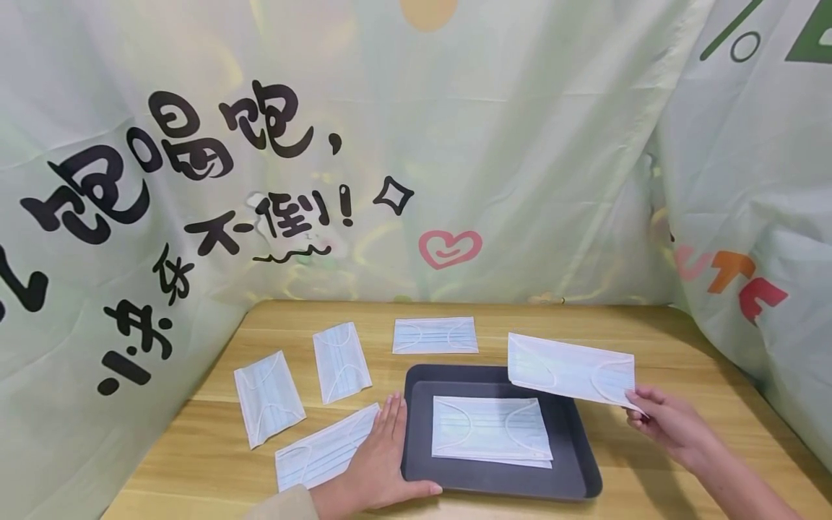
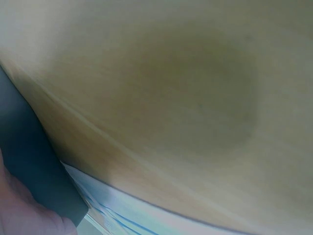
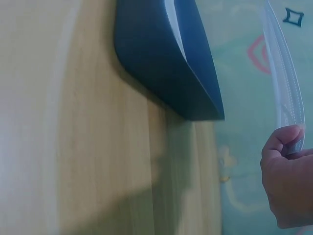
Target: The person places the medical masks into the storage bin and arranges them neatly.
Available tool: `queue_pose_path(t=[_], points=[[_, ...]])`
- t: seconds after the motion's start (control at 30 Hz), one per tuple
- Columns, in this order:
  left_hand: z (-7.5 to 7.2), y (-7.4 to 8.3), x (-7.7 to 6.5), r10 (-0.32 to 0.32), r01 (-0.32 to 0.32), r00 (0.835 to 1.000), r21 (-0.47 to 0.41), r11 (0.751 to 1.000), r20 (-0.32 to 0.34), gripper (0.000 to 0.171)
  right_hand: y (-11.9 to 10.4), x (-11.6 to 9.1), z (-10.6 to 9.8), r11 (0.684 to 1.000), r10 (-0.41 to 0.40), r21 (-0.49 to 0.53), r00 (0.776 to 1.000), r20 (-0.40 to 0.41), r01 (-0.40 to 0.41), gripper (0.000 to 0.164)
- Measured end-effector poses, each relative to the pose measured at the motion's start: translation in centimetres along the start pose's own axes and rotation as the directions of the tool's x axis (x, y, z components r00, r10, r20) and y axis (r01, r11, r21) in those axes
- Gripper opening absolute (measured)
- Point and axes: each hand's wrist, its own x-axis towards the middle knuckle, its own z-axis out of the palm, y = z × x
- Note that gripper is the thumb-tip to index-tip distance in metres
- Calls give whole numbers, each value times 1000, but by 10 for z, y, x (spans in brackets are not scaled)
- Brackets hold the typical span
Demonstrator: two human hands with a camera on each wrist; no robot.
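Note:
My right hand point(image 1: 672, 422) pinches a pale blue face mask point(image 1: 568, 367) by its right end, holding it over the back right corner of a dark grey tray point(image 1: 497, 484). In the right wrist view the held mask point(image 3: 283, 78) appears nearly edge-on, its end between thumb and fingers. Inside the tray lies a small stack of face masks point(image 1: 487, 430), slightly fanned at the lower edge. My left hand point(image 1: 377, 462) rests against the tray's left side with its fingers straight. Under that hand's outer edge, a loose face mask point(image 1: 318, 451) is partly hidden.
On the wooden table point(image 1: 650, 339), a mask point(image 1: 435, 336) lies behind the tray, another mask point(image 1: 341, 361) to its left, and a third mask point(image 1: 269, 397) farther left. A printed curtain point(image 1: 520, 144) hangs around the table's back and sides.

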Motion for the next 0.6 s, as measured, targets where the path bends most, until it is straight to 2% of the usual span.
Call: queue_pose_path(t=[0.23, 0.43, 0.6], points=[[2, -1, 0, 9, -8, 999, 35, 999, -32, 125, 8, -2, 18, 998, -12, -60, 996, 88, 17, 19], [3, -1, 1, 16, -12, 999, 78, 997, -50, 126, 13, -4, 37, 991, 34, -132, 997, 74, -24, 15], [4, -2, 1, 17, -13, 999, 80, 997, -50, 126, 16, -5, 54, 979, 73, -196, 996, 45, -62, 11]])
